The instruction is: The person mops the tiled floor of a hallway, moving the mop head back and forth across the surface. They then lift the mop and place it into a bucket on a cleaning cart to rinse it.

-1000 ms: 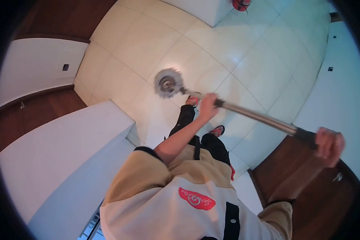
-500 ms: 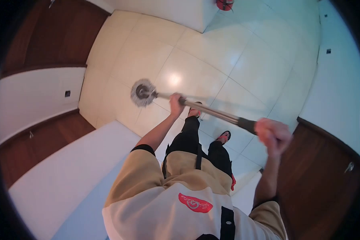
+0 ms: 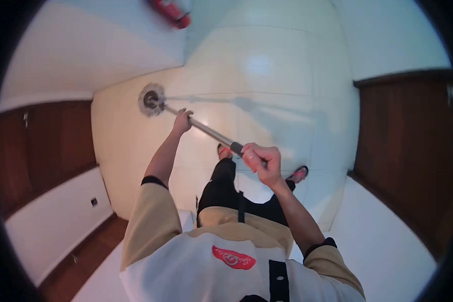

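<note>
A mop [image 3: 212, 133] with a metal pole slants across the view in front of me. Its round, grey fringed head [image 3: 151, 99] rests on the tiled floor at the upper left. My left hand [image 3: 182, 121] is wrapped round the lower pole, close to the mop head. Near the dark grip at the top end, my right hand [image 3: 262, 160] is closed round the pole in a fist. The end of the grip is mostly hidden by that hand.
Pale tiles [image 3: 267, 65] cover the floor. A white wall corner [image 3: 136, 45] juts in at the upper left, with a red fire extinguisher [image 3: 172, 12] beside it. Brown doors [image 3: 60, 143] stand on the left, another brown door [image 3: 402, 146] on the right. My sandaled feet [image 3: 298, 174] are below the pole.
My view has turned and moved along the floor, so the wall corner and red extinguisher appear closer. My right hand has come in nearer my body, and both hands still hold the mop.
</note>
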`<state>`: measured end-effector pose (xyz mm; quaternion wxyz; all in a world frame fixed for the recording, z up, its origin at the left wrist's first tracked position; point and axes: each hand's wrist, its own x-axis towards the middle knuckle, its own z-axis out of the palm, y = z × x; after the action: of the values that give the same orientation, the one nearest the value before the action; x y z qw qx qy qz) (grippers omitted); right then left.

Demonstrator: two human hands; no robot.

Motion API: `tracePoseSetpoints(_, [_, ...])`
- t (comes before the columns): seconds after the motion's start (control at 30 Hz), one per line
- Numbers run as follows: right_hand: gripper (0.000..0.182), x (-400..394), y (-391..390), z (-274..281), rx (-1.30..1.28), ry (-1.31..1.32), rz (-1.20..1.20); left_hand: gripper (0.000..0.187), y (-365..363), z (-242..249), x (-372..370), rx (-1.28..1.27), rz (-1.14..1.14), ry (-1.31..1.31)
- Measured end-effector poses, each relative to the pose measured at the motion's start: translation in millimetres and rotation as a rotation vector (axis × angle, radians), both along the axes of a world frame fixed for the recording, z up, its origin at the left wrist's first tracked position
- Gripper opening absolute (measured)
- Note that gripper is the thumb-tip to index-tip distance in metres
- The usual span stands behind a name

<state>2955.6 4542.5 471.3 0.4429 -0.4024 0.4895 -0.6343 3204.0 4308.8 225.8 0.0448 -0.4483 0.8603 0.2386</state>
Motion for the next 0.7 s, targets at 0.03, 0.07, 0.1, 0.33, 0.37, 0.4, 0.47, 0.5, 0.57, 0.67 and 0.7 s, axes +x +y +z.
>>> tracePoseSetpoints(0.03, [0.016,-19,28,-11,-0.018,-0.021,-0.008,0.032,23,-4,-32,0.005,-0.053,0.038])
tracePoseSetpoints(0.07, [0.014,-45,60,-6,0.066,0.038,-0.093,0.030,48,-8,-63,0.010,-0.094,0.074])
tracePoseSetpoints(0.1, [0.012,-67,90,-6,0.105,0.078,-0.195,0.028,65,-8,-84,0.016,-0.125,0.100])
tracePoseSetpoints(0.33, [0.028,-245,464,110,0.439,0.822,-0.986,0.016,406,45,-438,0.273,-0.542,0.243])
tracePoseSetpoints(0.37, [0.029,-254,496,132,0.313,0.868,-1.029,0.017,447,75,-487,0.301,-0.692,0.209])
tracePoseSetpoints(0.4, [0.031,-255,512,154,0.201,0.826,-1.035,0.018,479,102,-522,0.321,-0.771,0.312])
tracePoseSetpoints(0.47, [0.033,-256,503,177,0.140,0.562,-1.190,0.025,522,113,-590,0.387,-0.900,0.364])
tracePoseSetpoints(0.5, [0.033,-261,501,174,0.158,0.563,-1.334,0.027,536,109,-615,0.404,-0.946,0.385])
tracePoseSetpoints(0.57, [0.034,-271,486,161,0.204,0.527,-1.572,0.030,556,88,-641,0.376,-0.913,0.461])
tracePoseSetpoints(0.67, [0.037,-282,501,177,0.166,0.421,-1.613,0.028,552,101,-630,0.410,-0.859,0.584])
tracePoseSetpoints(0.7, [0.038,-288,507,185,0.115,0.364,-1.525,0.027,536,111,-618,0.436,-0.844,0.629])
